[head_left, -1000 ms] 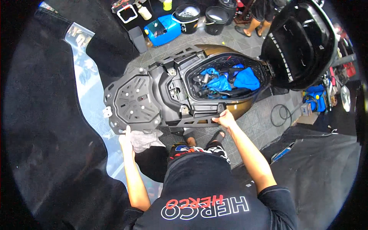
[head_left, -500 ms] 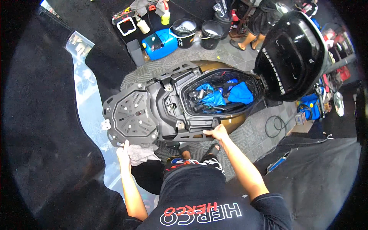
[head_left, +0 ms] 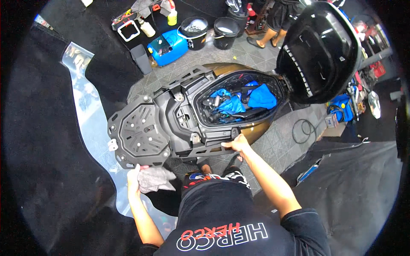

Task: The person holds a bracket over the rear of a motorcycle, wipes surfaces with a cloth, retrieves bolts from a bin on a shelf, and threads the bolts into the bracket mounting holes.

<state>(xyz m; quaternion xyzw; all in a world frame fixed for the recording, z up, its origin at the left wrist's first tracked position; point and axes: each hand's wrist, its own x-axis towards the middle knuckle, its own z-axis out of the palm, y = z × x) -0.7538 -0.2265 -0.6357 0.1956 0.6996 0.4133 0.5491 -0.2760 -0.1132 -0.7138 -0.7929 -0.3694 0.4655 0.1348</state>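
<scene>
Curving left of the scooter (head_left: 211, 135), clear plastic (head_left: 90, 104) crosses black sheeting (head_left: 42, 149). The left hand (head_left: 133, 183) touches the scooter's rear rack (head_left: 137, 121), finger grip unclear, beside grey cloth (head_left: 156, 179). Beyond the scooter, buckets (head_left: 195, 42) stand on grey tiles (head_left: 277, 138); the right hand (head_left: 240, 145) grasps its near rail (head_left: 198, 152).

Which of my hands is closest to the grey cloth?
Your left hand, beside the grey cloth; your right hand is farther away, at the black side rail.
</scene>
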